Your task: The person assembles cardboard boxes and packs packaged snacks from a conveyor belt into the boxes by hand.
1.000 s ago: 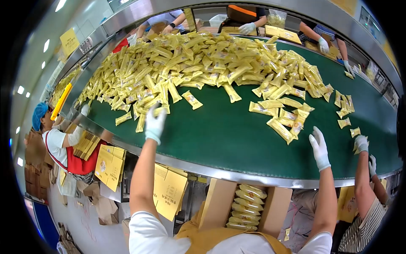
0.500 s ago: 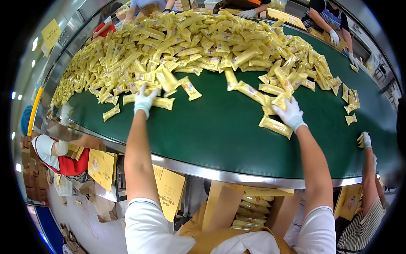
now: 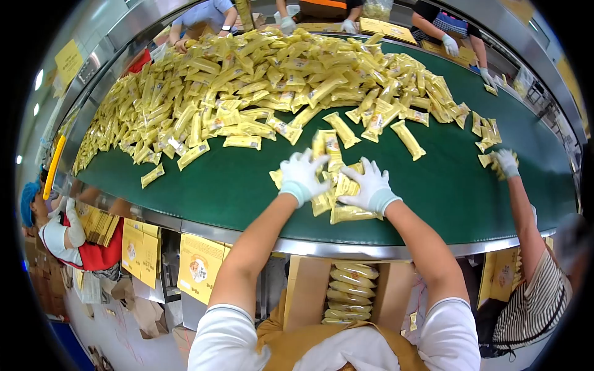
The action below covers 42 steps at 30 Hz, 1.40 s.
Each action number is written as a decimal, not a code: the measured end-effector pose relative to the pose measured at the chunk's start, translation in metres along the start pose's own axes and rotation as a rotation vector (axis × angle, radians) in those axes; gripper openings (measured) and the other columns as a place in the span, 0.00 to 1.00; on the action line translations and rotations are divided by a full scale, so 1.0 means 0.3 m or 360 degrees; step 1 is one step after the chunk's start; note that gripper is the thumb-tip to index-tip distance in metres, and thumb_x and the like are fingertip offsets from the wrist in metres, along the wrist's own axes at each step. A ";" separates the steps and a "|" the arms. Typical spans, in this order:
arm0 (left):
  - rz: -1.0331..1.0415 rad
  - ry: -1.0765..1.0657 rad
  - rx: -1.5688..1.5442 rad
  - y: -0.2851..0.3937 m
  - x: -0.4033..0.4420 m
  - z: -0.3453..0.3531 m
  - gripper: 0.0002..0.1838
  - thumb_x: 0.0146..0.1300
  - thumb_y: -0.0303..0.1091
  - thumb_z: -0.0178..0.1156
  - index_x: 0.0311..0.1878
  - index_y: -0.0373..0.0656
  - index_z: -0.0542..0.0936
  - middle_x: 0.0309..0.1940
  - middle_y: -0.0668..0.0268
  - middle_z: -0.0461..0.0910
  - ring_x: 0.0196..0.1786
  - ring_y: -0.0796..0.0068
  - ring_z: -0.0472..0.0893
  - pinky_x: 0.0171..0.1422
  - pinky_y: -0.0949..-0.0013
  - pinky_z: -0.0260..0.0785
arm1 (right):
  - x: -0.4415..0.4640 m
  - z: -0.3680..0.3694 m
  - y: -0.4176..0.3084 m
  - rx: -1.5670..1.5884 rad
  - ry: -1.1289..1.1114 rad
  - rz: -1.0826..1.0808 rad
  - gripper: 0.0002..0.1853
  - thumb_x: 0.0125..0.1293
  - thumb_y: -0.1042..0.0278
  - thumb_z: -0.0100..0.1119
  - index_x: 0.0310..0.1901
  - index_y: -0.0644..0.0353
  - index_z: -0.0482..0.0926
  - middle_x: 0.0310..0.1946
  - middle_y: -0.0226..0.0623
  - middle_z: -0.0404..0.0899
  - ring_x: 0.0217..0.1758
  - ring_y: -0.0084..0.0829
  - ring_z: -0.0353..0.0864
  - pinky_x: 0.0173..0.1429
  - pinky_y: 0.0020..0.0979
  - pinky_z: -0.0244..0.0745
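Note:
White-gloved, my left hand (image 3: 302, 176) rests against the left side of a small cluster of yellow wrapped packets (image 3: 331, 147) on the green belt (image 3: 247, 198), its fingers spread. From the right, my right hand (image 3: 370, 185) lies over packets of the same cluster, fingers apart. One packet (image 3: 352, 214) sticks out below my right hand. The fingertips of both hands are close together. Behind them rises a large heap of yellow packets (image 3: 247, 74). An open carton (image 3: 303, 290) holding stacked packets stands below the belt's metal edge, in front of my body.
A co-worker's gloved hand (image 3: 506, 162) touches packets at the right. Across the belt, several people's hands and arms show beside yellow cartons (image 3: 387, 29). At the left stands a person in a blue cap (image 3: 30, 199). Flat yellow cartons (image 3: 201, 266) lean below the metal rim (image 3: 396, 252).
My left hand has moved right from the heap's edge, and my right hand left and nearer my body. Packets are now gathered between them. The co-worker's hand at the right has reached farther up the belt.

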<state>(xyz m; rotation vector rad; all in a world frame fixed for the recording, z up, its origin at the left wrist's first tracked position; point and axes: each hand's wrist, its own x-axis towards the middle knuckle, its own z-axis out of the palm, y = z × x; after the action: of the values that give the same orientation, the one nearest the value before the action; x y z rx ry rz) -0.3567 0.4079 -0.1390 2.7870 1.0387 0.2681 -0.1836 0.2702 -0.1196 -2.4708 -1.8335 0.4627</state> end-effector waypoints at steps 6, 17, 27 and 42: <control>0.0572 0.0021 0.0060 0.045 -0.114 -0.001 0.40 0.55 0.53 0.66 0.75 0.69 0.68 0.73 0.53 0.66 0.76 0.47 0.62 0.72 0.41 0.55 | -0.198 0.074 0.133 0.0016 0.0107 0.0050 0.43 0.58 0.30 0.65 0.75 0.23 0.63 0.79 0.55 0.54 0.81 0.66 0.48 0.77 0.70 0.44; -0.0424 -0.0037 -0.0259 0.048 -0.372 -0.021 0.53 0.47 0.45 0.80 0.74 0.41 0.63 0.66 0.55 0.68 0.67 0.52 0.68 0.68 0.58 0.70 | -0.445 -0.042 0.229 0.0162 0.0764 -0.0034 0.27 0.54 0.49 0.74 0.53 0.54 0.85 0.49 0.38 0.80 0.55 0.44 0.75 0.63 0.42 0.66; -0.0458 -0.0017 -0.0616 0.024 -0.359 -0.059 0.37 0.53 0.42 0.77 0.66 0.44 0.76 0.58 0.53 0.77 0.60 0.49 0.76 0.68 0.55 0.69 | -0.384 -0.003 0.189 0.0166 -0.0175 -0.0648 0.23 0.53 0.56 0.75 0.48 0.55 0.82 0.46 0.42 0.79 0.53 0.44 0.79 0.58 0.42 0.75; -0.0147 -0.0373 -0.0340 0.238 0.139 -0.004 0.40 0.59 0.59 0.66 0.68 0.42 0.73 0.52 0.44 0.82 0.55 0.45 0.82 0.62 0.53 0.75 | -0.195 -0.004 0.146 -0.0150 0.0163 -0.0525 0.12 0.56 0.69 0.66 0.43 0.52 0.80 0.39 0.38 0.85 0.46 0.43 0.86 0.53 0.44 0.79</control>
<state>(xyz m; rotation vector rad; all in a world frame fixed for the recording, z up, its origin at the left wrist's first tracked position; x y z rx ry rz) -0.2808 0.3822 -0.1184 2.5006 1.0130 0.0360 -0.1577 0.2019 -0.1146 -2.1336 -2.2053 0.2338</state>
